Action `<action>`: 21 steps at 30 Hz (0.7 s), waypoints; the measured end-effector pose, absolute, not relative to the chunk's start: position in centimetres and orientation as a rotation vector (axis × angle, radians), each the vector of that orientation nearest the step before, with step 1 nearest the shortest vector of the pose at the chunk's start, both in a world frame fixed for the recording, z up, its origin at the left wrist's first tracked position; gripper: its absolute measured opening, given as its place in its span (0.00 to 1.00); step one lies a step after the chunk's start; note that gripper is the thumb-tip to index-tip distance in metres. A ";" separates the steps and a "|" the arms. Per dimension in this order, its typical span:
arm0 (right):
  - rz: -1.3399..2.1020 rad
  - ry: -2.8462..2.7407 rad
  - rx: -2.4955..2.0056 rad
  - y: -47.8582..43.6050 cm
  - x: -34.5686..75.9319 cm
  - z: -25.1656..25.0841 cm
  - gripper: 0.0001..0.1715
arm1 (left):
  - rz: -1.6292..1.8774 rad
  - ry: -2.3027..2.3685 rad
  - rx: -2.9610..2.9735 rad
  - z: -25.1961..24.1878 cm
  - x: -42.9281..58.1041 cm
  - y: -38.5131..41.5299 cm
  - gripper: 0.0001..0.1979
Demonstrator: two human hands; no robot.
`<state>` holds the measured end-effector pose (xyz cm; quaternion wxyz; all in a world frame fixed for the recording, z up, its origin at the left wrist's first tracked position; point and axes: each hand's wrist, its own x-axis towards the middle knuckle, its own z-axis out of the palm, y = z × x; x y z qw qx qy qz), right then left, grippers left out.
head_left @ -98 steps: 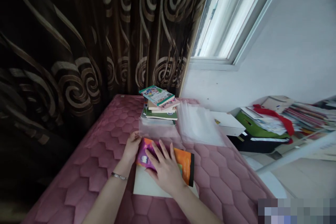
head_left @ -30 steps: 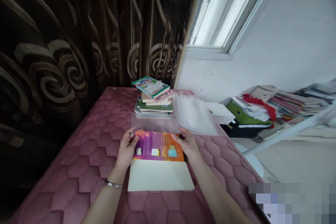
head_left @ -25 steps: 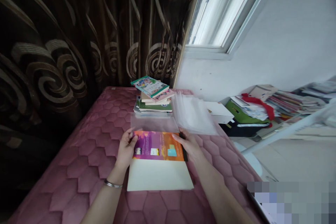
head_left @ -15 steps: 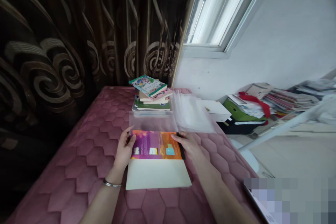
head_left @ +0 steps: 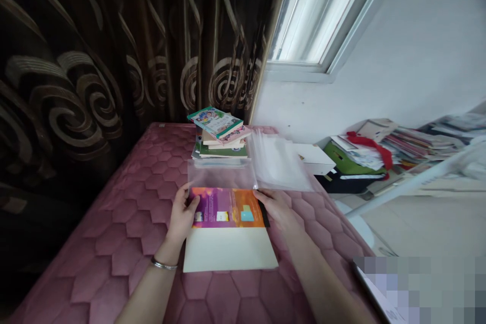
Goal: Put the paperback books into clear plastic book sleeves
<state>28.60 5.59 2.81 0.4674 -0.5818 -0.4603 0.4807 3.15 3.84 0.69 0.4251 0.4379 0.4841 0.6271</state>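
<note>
A book (head_left: 230, 249) lies before me, with a cream-coloured page or inner cover nearest me. A purple and orange printed panel (head_left: 228, 207) crosses its far part, with a black strip at the right end. From the far edge extends a clear plastic book cover (head_left: 224, 174), flat on the mattress; how far it wraps the book is hard to tell. My left hand (head_left: 183, 214) pinches the left edge of the panel, thumb on top. At the right edge, my right hand (head_left: 276, 208) grips the far corner, thumb on top. Fingers underneath are hidden.
A pink quilted mattress (head_left: 129, 233) bears everything. Beyond the plastic stands a stack of books (head_left: 220, 134); clear plastic covers (head_left: 279, 164) lie to its right, beside a white box (head_left: 313, 158). A dark patterned curtain (head_left: 152, 61) hangs behind. Papers and a green bag (head_left: 345, 159) sit at right.
My right thumb has shifted slightly right and up, towards the panel's far right corner. The left hand and the book stay nearly where they were; the view has shifted slightly.
</note>
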 end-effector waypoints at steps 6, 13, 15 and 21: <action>1.047 -1.214 -1.452 5.7 28.4 2.3 0.21 | 1.563 1.224 1.130 0.8 3.1 3.8 0.22; 1.322 -0.946 -1.361 5.6 28.2 2.3 0.23 | 1.555 1.233 1.105 1.2 3.1 3.6 0.22; 1.379 -0.878 -1.346 5.5 28.3 2.6 0.23 | 1.546 1.208 1.102 1.3 3.1 3.6 0.22; 1.418 -0.866 -1.356 5.5 28.5 2.7 0.24 | 1.517 1.185 1.132 1.5 2.8 3.6 0.24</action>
